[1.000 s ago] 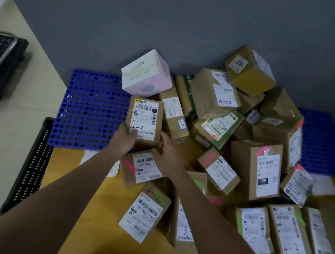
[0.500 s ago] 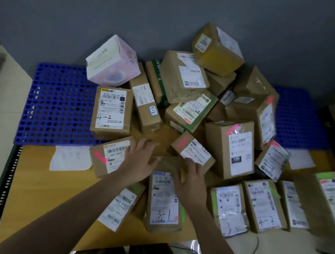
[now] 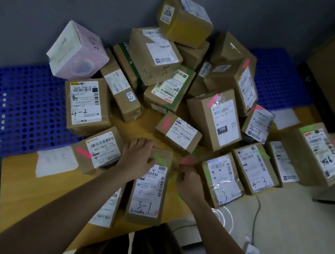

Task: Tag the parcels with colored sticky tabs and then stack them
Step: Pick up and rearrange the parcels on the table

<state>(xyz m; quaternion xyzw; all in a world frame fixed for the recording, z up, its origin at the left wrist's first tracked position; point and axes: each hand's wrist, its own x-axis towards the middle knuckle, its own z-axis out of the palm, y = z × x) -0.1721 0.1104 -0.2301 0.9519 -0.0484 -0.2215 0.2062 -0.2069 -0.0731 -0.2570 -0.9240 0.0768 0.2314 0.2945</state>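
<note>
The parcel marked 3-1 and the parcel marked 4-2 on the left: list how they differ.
The parcel marked 3-1 lies on the wooden table with the left hand resting on its top end; the parcel marked 4-2 is untouched and sits partly on the blue pallet. 3-1 carries a green tab; 4-2 shows none. Both are brown cartons with white labels.

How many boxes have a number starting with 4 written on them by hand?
3: a big box at the left on the blue mat, a small parcel at the right, and a flat parcel at the front right. More may be hidden.
</note>
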